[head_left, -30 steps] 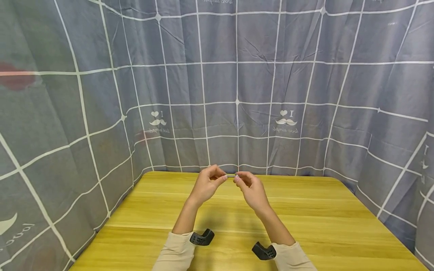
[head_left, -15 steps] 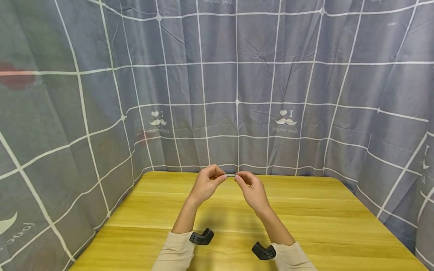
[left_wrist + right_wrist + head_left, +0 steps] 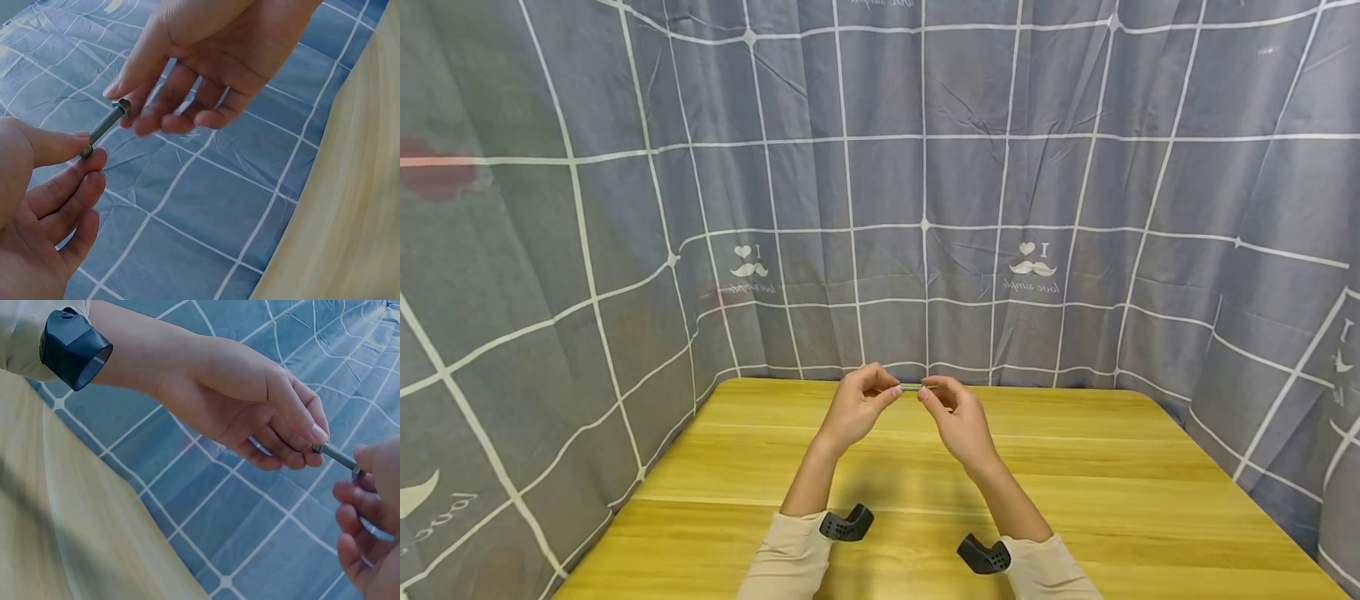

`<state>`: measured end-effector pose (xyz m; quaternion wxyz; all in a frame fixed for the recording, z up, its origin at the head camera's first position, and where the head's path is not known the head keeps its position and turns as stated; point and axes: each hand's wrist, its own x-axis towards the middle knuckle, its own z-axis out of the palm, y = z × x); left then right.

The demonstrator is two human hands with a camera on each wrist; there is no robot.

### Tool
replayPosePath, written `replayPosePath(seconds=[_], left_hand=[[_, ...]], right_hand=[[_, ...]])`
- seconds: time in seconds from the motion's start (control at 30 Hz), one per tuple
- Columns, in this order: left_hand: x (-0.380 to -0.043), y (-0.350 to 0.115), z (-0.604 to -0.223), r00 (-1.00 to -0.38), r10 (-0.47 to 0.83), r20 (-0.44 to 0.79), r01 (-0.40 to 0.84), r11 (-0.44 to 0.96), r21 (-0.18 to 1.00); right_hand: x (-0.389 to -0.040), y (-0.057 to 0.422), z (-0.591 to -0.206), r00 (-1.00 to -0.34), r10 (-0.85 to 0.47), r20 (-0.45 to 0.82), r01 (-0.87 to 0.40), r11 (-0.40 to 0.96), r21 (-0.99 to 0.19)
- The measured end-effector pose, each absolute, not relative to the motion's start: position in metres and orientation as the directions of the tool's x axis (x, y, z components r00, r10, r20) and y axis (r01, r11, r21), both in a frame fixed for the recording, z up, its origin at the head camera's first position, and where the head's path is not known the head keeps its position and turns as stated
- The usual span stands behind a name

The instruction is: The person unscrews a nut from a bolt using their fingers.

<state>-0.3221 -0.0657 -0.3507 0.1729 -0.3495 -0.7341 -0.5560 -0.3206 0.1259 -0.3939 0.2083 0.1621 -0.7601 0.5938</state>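
Observation:
A metal bolt (image 3: pixel 912 387) is held level between both hands above the table. My left hand (image 3: pixel 854 410) pinches one end of it between thumb and fingers. At the other end, the thumb and index finger of my right hand (image 3: pixel 959 423) lie around a hexagonal piece. In the left wrist view, the thread of the bolt (image 3: pixel 105 127) shows between the fingertips. Whether the hexagonal piece is the bolt's head or a nut, I cannot tell. The right wrist view has the left hand (image 3: pixel 250 406) across from the right hand (image 3: pixel 378 506).
The wooden table (image 3: pixel 1075 492) spreads beneath both arms. A grey curtain (image 3: pixel 970 183) with white grid lines hangs behind it and along the sides. Black wrist devices sit on the left sleeve (image 3: pixel 790 554) and right sleeve (image 3: pixel 1051 571).
The right fingers have shifted slightly at the bolt's end. Both arms and the left hand stay almost in place, and the bolt remains between the hands.

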Motion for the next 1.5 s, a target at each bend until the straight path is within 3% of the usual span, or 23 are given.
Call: replayPosePath(seconds=[0.27,0.5,0.7,1.0,1.17,1.5], left_hand=[[-0.3217,-0.0665,-0.3510,-0.704,0.332,0.628,0.696,0.144,0.704],[-0.3216,-0.0666,-0.3486,-0.706,0.338,0.623,0.694,0.156,0.703],[-0.3221,-0.0658,-0.3485,-0.695,0.340,0.633,0.706,0.155,0.692],[-0.3220,-0.0657,-0.3485,-0.701,0.330,0.633,0.702,0.162,0.693],[-0.3213,-0.0651,-0.3496,-0.699,0.320,0.640,0.705,0.158,0.691],[-0.3224,-0.0650,-0.3496,-0.688,0.316,0.653,0.715,0.139,0.686]], right_hand=[[-0.3195,0.1268,-0.3941,-0.820,-0.012,0.573,-0.560,0.225,-0.797],[-0.3213,0.1257,-0.3935,-0.854,0.025,0.519,-0.497,0.253,-0.830],[-0.3219,0.1257,-0.3930,-0.830,0.013,0.558,-0.536,0.257,-0.804],[-0.3201,0.1236,-0.3904,-0.856,0.002,0.518,-0.510,0.166,-0.844],[-0.3198,0.1227,-0.3917,-0.868,0.025,0.496,-0.478,0.226,-0.849],[-0.3174,0.1249,-0.3904,-0.824,-0.026,0.566,-0.559,0.195,-0.806]])
